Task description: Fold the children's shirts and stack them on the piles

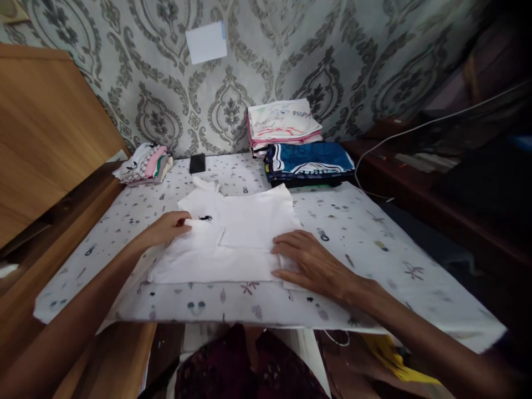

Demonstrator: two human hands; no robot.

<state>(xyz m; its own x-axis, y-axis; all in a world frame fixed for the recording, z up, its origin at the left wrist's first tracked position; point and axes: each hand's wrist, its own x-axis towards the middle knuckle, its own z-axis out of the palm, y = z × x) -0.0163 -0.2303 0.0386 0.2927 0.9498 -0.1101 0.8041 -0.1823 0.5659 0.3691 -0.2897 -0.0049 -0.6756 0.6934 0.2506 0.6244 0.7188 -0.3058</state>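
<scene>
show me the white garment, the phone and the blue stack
white garment (245,221), head view, middle of the cloth
phone (197,163), head view, middle of its face
blue stack (310,158), head view, top fold

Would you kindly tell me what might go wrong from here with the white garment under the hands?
The white garment lies close to the front edge of the patterned sheet, so a tug toward the body might slide it off. The left hand and right hand press only its two sides, so the loose middle fold may bunch or open.
</scene>
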